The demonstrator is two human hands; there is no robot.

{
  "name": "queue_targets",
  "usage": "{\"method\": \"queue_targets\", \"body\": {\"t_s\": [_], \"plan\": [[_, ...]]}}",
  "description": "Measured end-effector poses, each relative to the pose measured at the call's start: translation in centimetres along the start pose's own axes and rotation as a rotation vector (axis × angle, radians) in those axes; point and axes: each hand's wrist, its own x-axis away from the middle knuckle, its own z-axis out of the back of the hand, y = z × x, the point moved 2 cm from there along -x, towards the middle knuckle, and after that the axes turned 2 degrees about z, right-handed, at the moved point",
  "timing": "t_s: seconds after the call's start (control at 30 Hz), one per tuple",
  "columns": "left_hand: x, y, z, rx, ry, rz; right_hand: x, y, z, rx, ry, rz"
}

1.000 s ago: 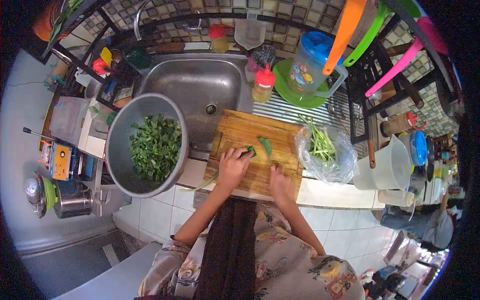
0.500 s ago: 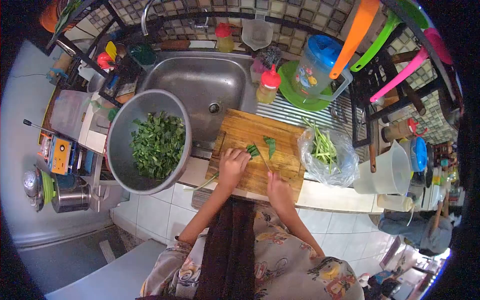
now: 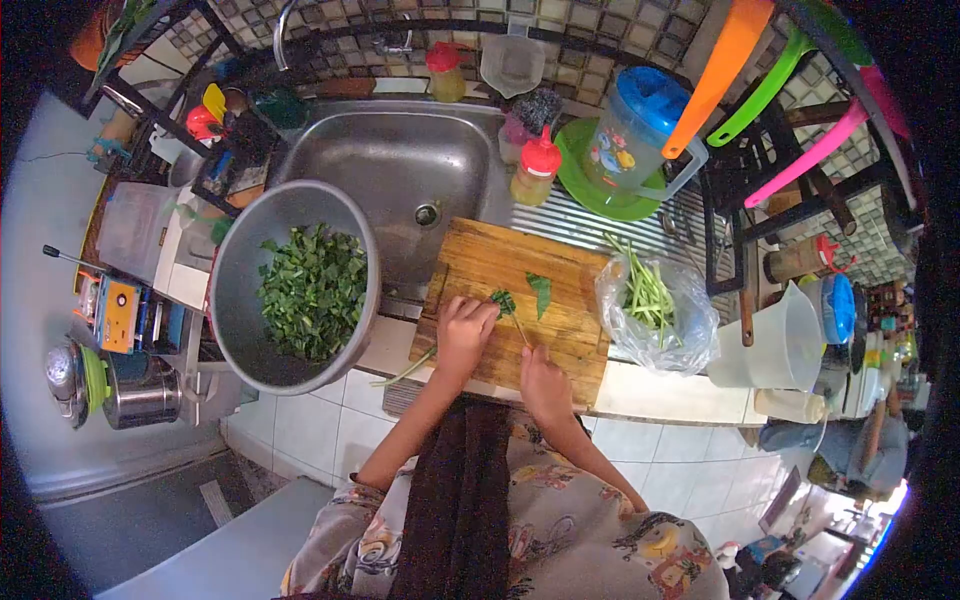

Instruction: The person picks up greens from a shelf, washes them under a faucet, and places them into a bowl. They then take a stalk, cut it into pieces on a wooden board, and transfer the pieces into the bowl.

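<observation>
On the wooden cutting board [image 3: 560,265], my left hand [image 3: 465,335] is closed around a bunch of leafy greens [image 3: 503,301]. Their stems [image 3: 408,370] stick out at its lower left, past the board's edge. My right hand [image 3: 545,385] grips a knife [image 3: 519,326] by the handle, with the blade close to the cut end of the leaves. A loose piece of leaf [image 3: 540,292] lies on the board to the right of the blade. Left of the board, a large grey basin [image 3: 232,285] holds chopped greens [image 3: 315,290].
A clear plastic bag [image 3: 690,340] with pale green stems [image 3: 648,295] lies right of the board. Behind are a steel sink [image 3: 400,160], a red-capped bottle [image 3: 537,170] and a blue-lidded jug [image 3: 640,130] on a green plate. A translucent pitcher [image 3: 770,345] stands farther right.
My right hand and the knife have shifted a little left and down, closer to my left hand. The blade is turned more toward the leaves. My left hand stays nearly in place.
</observation>
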Motion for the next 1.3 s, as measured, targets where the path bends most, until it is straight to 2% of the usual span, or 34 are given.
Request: {"method": "queue_targets", "body": {"t_s": [0.2, 0.3, 0.37, 0.47, 0.57, 0.7, 0.77, 0.87, 0.9, 0.97, 1.03, 1.17, 1.23, 1.3], "plan": [[-0.2, 0.2, 0.2, 0.027, -0.018, 0.024, -0.8, -0.3, -0.1, -0.064, -0.014, 0.003], [-0.3, 0.0, 0.1, 0.055, -0.045, 0.037, -2.0, -1.1, 0.0, -0.014, -0.052, -0.029], [-0.3, 0.0, 0.1, 0.057, -0.062, 0.040, -2.8, -1.3, -0.6, 0.008, -0.175, -0.094], [-0.4, 0.2, 0.3, 0.065, -0.017, -0.010, -1.9, -2.2, 1.4, 0.029, -0.176, -0.134], [-0.5, 0.5, 0.4, 0.066, 0.002, -0.004, 0.2, 0.5, -0.8, -0.003, -0.205, -0.177], [-0.4, 0.2, 0.3, 0.072, -0.007, 0.013, 2.8, 1.0, 0.8, 0.000, -0.083, -0.013], [-0.4, 0.1, 0.2, 0.063, -0.007, 0.013, 2.8, 1.1, 0.9, 0.015, -0.221, -0.185], [-0.2, 0.1, 0.0, 0.072, -0.001, -0.007, 1.2, 1.3, 0.2, -0.032, -0.092, -0.074], [-0.1, 0.2, 0.0, 0.050, -0.009, 0.012, 0.5, 1.1, 0.4, -0.032, -0.090, -0.074], [-0.2, 0.1, 0.1, 0.024, -0.012, 0.027, -1.0, 0.8, 1.0, -0.066, -0.112, -0.202], [0.0, -0.1, -0.3, -0.078, -0.016, 0.043, -1.9, 1.4, 0.9, -0.061, -0.082, -0.198], [0.4, 0.0, 0.0, 0.001, 0.007, 0.057, -2.0, 1.4, 1.6, -0.046, -0.075, -0.174], [0.1, 1.2, 1.8, -0.115, 0.073, -0.015, -1.4, 1.1, 2.1, -0.061, -0.058, -0.151], [0.6, 1.0, 2.0, -0.124, 0.045, 0.002, -0.7, 0.5, 2.5, -0.078, -0.042, -0.124]]}}
